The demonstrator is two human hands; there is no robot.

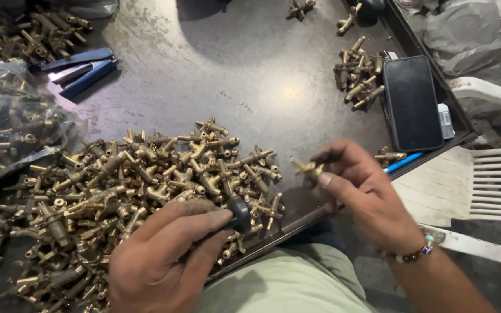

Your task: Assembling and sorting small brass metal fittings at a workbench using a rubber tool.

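A big heap of small brass valve fittings point(117, 191) covers the near left of a dark metal table point(244, 75). My left hand point(166, 255) rests over the heap's near edge, its fingers closed around a small dark round piece point(240, 211). My right hand point(358, 194) is raised just right of the heap and pinches a single brass fitting point(307, 168) between thumb and fingertips. A beaded bracelet point(416, 252) circles my right wrist.
A black phone point(413, 101) lies at the table's right edge beside a small cluster of fittings point(358, 72). Blue-handled pliers point(82, 66) lie at upper left, and a clear bag of fittings point(10, 122) at far left. A white plastic chair point(482, 179) stands to the right.
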